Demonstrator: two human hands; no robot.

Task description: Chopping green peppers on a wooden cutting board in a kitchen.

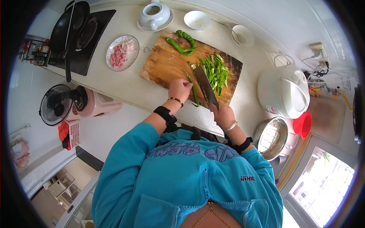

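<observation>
My right hand (224,115) grips the near end of a cleaver (206,85), whose broad blade lies slantwise over a wooden cutting board (159,67). Sliced green pepper (216,74) is heaped just right of the blade. My left hand (180,89) is at the board's near edge with fingers curled together. Beside its fingertips lies a narrow piece of green pepper (195,95); whether the fingers pinch it is hard to see. Whole long green peppers (185,42), curled, rest at the far side of the board.
Left of the board is a plate (108,58) of cut raw meat, then a wok (67,31) on a black cooktop (98,34). Behind stand a white teapot (159,17) and bowls (196,20). A rice cooker (281,88) and metal basin (258,138) are at right.
</observation>
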